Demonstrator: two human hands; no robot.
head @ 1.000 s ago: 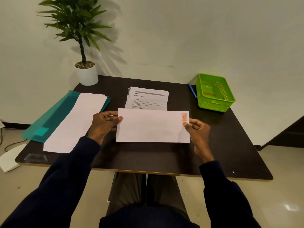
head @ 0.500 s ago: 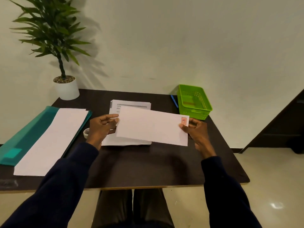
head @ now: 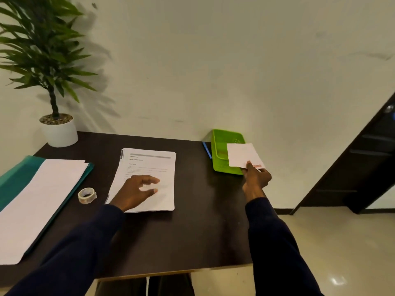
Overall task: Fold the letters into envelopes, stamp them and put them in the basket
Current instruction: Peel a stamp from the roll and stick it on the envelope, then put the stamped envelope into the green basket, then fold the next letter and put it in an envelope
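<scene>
My right hand point(head: 255, 178) pinches the near end of a white envelope point(head: 242, 154) with an orange stamp, holding it over the green basket point(head: 220, 150) at the table's far right. A stack of printed letters point(head: 147, 178) lies in the middle of the dark table point(head: 192, 231). My left hand point(head: 139, 189) hovers over the stack's near part, fingers loosely curved and holding nothing. A roll of stamps or tape point(head: 86, 195) lies left of the stack. A pile of white envelopes point(head: 36, 206) rests on a teal folder point(head: 15, 178) at the left.
A potted plant point(head: 57, 129) stands at the table's far left corner by the wall. A blue pen point(head: 207, 149) lies just left of the basket. A dark door or cabinet point(head: 363, 167) stands to the right, off the table.
My left hand let go of the envelope and dropped toward the letter stack. My right hand carried the envelope rightward and away, over the basket. The view turned right.
</scene>
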